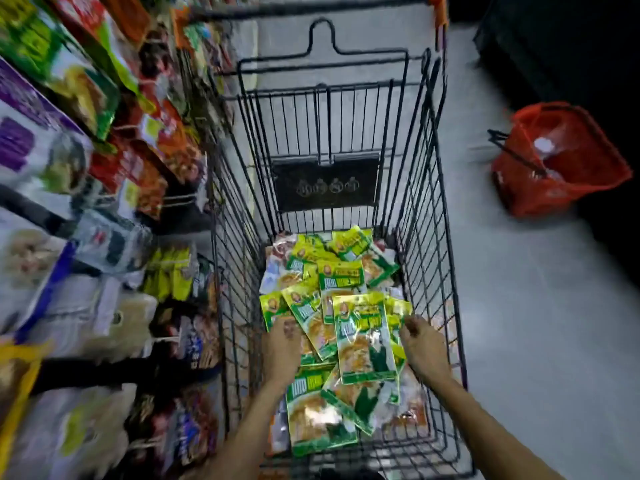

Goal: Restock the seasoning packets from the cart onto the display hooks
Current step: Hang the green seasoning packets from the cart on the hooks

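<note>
Several green and yellow seasoning packets point(363, 337) lie in a loose pile on the bottom of a black wire cart point(426, 216). Both my arms reach down into the cart. My left hand point(282, 344) is on the left side of the pile; its fingers dip among the packets and are hidden. My right hand point(420, 344) has its fingers curled against the right edge of a small stack topped by the uppermost packet. On the left, display hooks point(173, 200) stick out of a blurred rack hung with packets.
The display rack point(69, 168), full of coloured packets, runs along the cart's left side. A red shopping basket point(557, 157) stands on the grey floor at the right. The cart's folding seat flap point(325, 183) stands at its far end.
</note>
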